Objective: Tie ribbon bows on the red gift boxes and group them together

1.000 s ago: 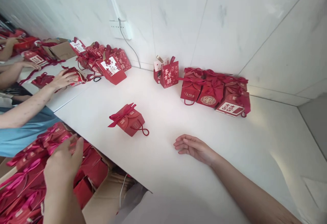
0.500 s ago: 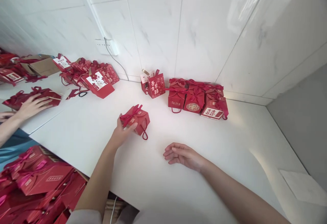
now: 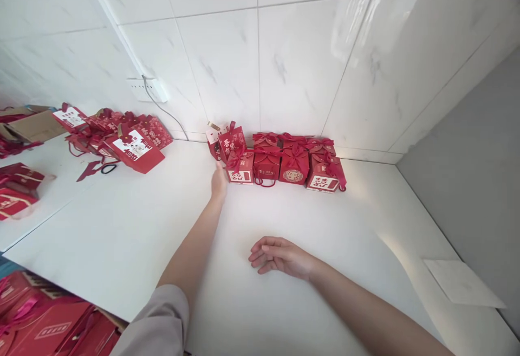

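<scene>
A red gift box with a ribbon bow and a white label stands at the left end of a row of similar red boxes by the tiled wall. My left hand is at that box's left side; its fingers are mostly hidden, so its hold is unclear. Right behind the box stand a red bag-shaped box and a paler one partly covered by it. My right hand rests above the white table with loosely curled fingers apart, holding nothing.
More red boxes and a black loop lie at the left. A cardboard box stands farther left. Red boxes are heaped below the table edge. A cable hangs from a wall socket. A white sheet lies at right.
My left hand has carried the box forward and right, to the left end of the row. My right hand has barely moved. The view has turned right, and the other person's hands have left it.
</scene>
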The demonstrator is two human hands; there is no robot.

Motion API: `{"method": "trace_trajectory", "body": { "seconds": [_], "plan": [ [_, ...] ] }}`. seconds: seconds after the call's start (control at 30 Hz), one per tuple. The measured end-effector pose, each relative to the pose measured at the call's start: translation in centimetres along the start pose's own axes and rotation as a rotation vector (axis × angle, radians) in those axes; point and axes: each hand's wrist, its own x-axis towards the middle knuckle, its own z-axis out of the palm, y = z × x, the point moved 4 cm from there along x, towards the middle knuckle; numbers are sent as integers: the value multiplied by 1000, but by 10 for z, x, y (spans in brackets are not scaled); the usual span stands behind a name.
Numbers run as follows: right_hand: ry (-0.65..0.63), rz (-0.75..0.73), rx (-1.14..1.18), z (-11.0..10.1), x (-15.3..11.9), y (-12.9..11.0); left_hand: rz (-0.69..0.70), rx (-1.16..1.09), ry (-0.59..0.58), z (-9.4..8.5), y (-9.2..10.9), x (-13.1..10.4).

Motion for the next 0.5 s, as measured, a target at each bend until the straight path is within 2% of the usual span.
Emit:
{"method": "trace_trajectory", "body": {
  "seconds": [0.07, 0.13, 0.33, 0.4, 0.5],
  "plan": [
    [-1, 2, 4, 0, 1, 0, -40, 4, 108, -8, 0, 17],
    [-5, 2, 15, -1, 2, -1, -27, -5, 145, -14, 6, 35],
    [-21, 2, 17, -2, 3, -2, 168, -7, 59, -11, 45, 82],
    [-20, 2, 17, -1, 3, -3, 178, 20, 23, -8, 50, 89],
    [-21, -1, 14, 0, 3, -4, 176, 57, 25, -11, 52, 85]
  ]
}}
